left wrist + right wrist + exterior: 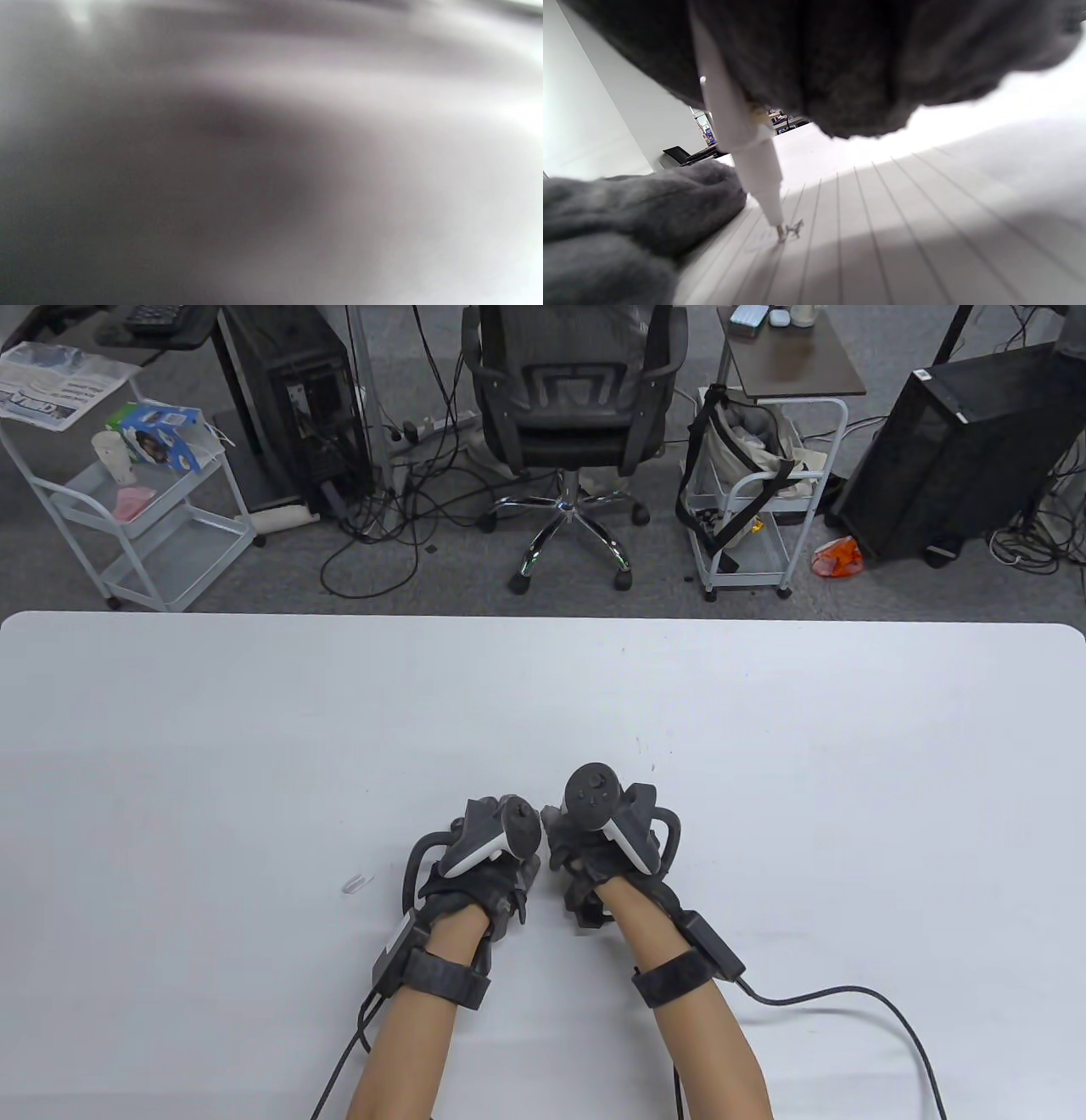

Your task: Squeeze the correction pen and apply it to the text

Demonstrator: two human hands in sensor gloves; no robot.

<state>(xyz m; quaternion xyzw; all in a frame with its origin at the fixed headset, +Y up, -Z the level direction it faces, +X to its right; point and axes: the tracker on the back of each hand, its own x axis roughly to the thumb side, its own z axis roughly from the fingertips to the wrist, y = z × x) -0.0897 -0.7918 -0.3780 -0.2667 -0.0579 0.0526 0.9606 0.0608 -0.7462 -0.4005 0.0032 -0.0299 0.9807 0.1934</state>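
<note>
In the right wrist view my right hand grips a white correction pen, held nearly upright. Its metal tip touches lined paper right beside a small handwritten mark. My left hand's gloved fingers rest flat on the paper just left of the pen. In the table view both hands sit close together near the front middle of the white table: left hand, right hand. They hide the pen and the paper there. The left wrist view is a grey blur.
A small clear cap lies on the table left of my left hand. A cable runs from my right wrist toward the front right. Beyond the far edge stand an office chair, carts and computer towers.
</note>
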